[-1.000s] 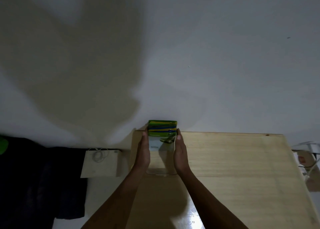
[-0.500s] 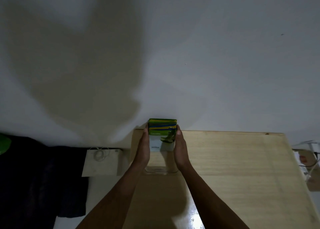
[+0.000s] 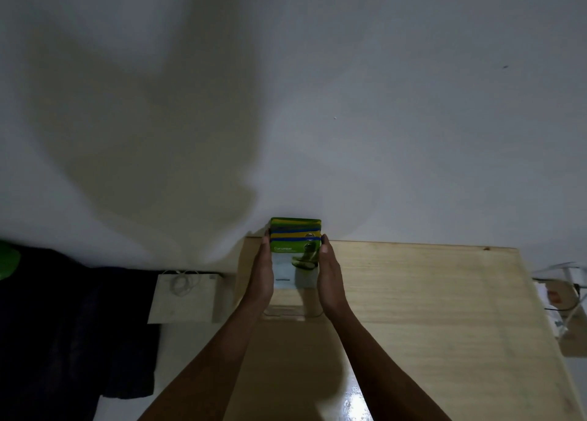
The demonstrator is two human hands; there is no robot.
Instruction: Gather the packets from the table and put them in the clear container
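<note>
A stack of packets [image 3: 295, 234], green, blue and yellow at the top edges, stands inside the clear container [image 3: 290, 312] at the far left of the wooden table [image 3: 428, 309]. The front packet is white and green with a cucumber picture. My left hand [image 3: 263, 276] presses flat against the left side of the container. My right hand [image 3: 328, 276] presses flat against its right side. Both hands have straight fingers pointing toward the wall. The container's clear base shows between my wrists.
A white wall rises directly behind the table's far edge. Left of the table lie a pale board with a coiled white cable [image 3: 182, 285] and dark cloth [image 3: 63, 325]. White items and cables [image 3: 565, 296] sit off the table's right edge.
The hands and container stay almost in place between the frames. The view has shifted slightly, and the hands sit a touch further along the container's sides.
</note>
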